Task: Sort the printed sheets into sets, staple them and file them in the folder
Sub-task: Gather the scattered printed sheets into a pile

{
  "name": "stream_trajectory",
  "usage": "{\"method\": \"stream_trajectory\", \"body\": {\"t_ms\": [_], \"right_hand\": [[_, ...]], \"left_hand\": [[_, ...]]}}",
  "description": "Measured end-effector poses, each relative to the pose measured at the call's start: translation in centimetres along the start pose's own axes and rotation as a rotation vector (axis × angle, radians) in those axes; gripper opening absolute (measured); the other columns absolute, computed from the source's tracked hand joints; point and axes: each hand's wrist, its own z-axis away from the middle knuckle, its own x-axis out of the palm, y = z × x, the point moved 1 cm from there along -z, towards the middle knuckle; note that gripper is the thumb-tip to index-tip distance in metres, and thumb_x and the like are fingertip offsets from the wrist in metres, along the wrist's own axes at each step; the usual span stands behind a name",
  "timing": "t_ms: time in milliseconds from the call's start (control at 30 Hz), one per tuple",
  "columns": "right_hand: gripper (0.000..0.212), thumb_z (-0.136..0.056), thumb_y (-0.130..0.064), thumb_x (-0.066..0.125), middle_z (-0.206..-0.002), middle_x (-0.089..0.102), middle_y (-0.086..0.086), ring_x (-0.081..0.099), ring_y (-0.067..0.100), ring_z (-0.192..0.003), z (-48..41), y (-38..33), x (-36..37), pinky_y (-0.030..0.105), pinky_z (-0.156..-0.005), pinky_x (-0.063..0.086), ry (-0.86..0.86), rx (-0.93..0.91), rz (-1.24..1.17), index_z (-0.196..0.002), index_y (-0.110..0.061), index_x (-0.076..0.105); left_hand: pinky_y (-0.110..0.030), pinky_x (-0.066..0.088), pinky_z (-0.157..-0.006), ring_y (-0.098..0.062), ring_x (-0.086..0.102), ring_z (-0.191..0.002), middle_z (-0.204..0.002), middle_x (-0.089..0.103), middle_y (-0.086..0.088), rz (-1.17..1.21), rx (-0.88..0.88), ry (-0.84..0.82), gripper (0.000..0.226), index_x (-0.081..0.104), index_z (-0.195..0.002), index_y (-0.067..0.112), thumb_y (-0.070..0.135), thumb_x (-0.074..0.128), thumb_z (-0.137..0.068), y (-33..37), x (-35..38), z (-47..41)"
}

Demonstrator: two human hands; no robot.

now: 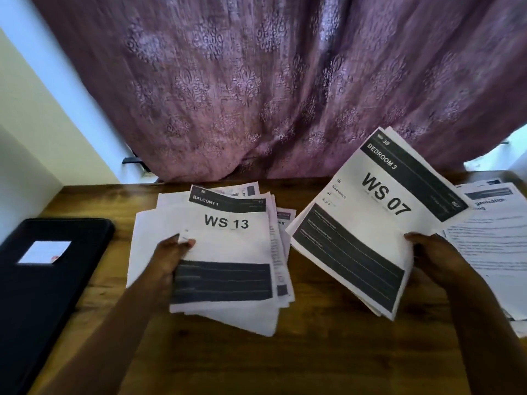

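A loose pile of printed sheets (228,252) lies in the middle of the wooden table (313,352); its top sheet reads "BALCONY 1, WS 13". My left hand (171,260) pinches the left edge of that top sheet, thumb on the paper. My right hand (436,258) grips the right edge of a thin bundle of sheets (370,223) held tilted above the table, its front page reading "BEDROOM 3, WS 07". A black folder (48,280) with a white label lies shut at the left.
More printed pages (493,238) lie at the table's right edge, partly under the raised bundle. A purple patterned curtain (271,81) hangs behind the table. A pale wall (28,138) borders the left side. Bare wood shows along the near edge.
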Motion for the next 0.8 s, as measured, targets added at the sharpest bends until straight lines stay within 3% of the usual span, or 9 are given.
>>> {"method": "stream_trajectory", "body": {"t_ms": [100,200,267,333,467,600,667,733,800], "right_hand": [[0.085,-0.04,-0.05,0.089,-0.106,0.061,0.012,0.061,0.019,-0.077,-0.2,0.1,0.0,0.032,-0.062,0.049,-0.018,-0.024,0.099,-0.108,-0.013,0.056],[0.08,-0.054,-0.043,0.087,-0.116,0.06,0.003,0.057,0.019,-0.097,-0.1,0.2,-0.3,0.045,-0.094,0.044,-0.047,-0.132,0.061,-0.121,-0.021,0.051],[0.076,-0.064,-0.042,0.083,-0.119,0.06,0.0,0.056,0.018,-0.103,-0.3,0.2,-0.6,0.045,-0.102,0.038,-0.061,-0.176,0.096,-0.129,-0.024,0.048],[0.052,-0.084,-0.025,0.066,-0.127,0.057,0.003,0.056,0.018,-0.103,-0.6,0.5,-0.6,0.042,-0.098,0.04,-0.055,-0.194,0.096,-0.132,-0.023,0.045],[0.038,-0.084,-0.025,0.066,-0.114,0.059,-0.005,0.056,0.011,-0.102,-0.6,1.5,0.4,0.019,-0.073,0.052,-0.029,-0.256,0.1,-0.119,-0.028,0.051],[0.04,-0.089,0.0,0.054,-0.12,0.062,0.006,0.058,0.024,-0.109,0.1,1.5,1.9,0.043,-0.101,0.041,-0.068,-0.233,0.1,-0.125,-0.017,0.055],[0.03,-0.089,-0.001,0.055,-0.108,0.068,0.004,0.064,0.024,-0.097,1.1,1.2,4.3,0.042,-0.093,0.048,-0.113,-0.2,0.144,-0.111,-0.02,0.06],[0.02,-0.088,-0.002,0.057,-0.091,0.074,0.004,0.07,0.019,-0.079,2.3,1.9,8.3,0.03,-0.071,0.057,-0.211,-0.149,0.207,-0.101,-0.015,0.064],[0.011,-0.087,-0.004,0.061,-0.093,0.074,0.009,0.069,0.019,-0.071,3.1,3.5,13.0,0.024,-0.061,0.056,-0.28,-0.151,0.339,-0.091,-0.012,0.066]], "left_hand": [[-0.045,0.049,-0.089,-0.03,0.061,-0.099,-0.103,0.068,-0.005,0.018,0.004,0.195,0.015,0.067,-0.099,0.016,0.022,0.069,-0.086,-3.1,2.7,3.5],[-0.041,0.049,-0.084,-0.028,0.062,-0.092,-0.093,0.066,-0.004,-0.079,0.137,0.342,0.033,0.066,-0.098,0.011,0.041,0.065,-0.087,-5.8,3.9,6.9],[-0.047,0.052,-0.086,-0.026,0.064,-0.089,-0.094,0.069,-0.006,-0.127,0.189,0.398,0.046,0.067,-0.1,0.011,0.054,0.06,-0.085,-7.2,3.4,8.3],[-0.051,0.052,-0.087,-0.026,0.064,-0.089,-0.095,0.07,-0.007,-0.133,0.195,0.437,0.036,0.068,-0.097,0.013,0.047,0.059,-0.088,-7.3,2.6,9.0],[-0.049,0.053,-0.081,-0.03,0.064,-0.09,-0.099,0.068,-0.009,0.024,0.17,0.458,0.031,0.066,-0.101,0.013,0.041,0.062,-0.089,-6.2,-0.7,9.4],[-0.03,0.053,-0.061,-0.02,0.064,-0.079,-0.095,0.067,-0.008,0.134,0.18,0.431,0.012,0.064,-0.101,0.01,0.018,0.058,-0.095,-5.0,-3.7,9.3],[-0.03,0.052,-0.063,-0.022,0.065,-0.081,-0.101,0.068,-0.014,0.107,0.165,0.374,0.008,0.065,-0.098,0.012,0.01,0.058,-0.093,-5.6,-5.2,8.3],[-0.034,0.051,-0.07,-0.031,0.066,-0.084,-0.104,0.069,-0.018,0.125,0.089,0.335,0.011,0.068,-0.097,0.013,0.007,0.06,-0.09,-6.5,-6.2,7.6],[-0.038,0.051,-0.073,-0.028,0.067,-0.077,-0.093,0.073,-0.013,0.183,0.022,0.324,0.015,0.068,-0.1,0.009,0.004,0.059,-0.089,-7.2,-6.3,7.5]]}}
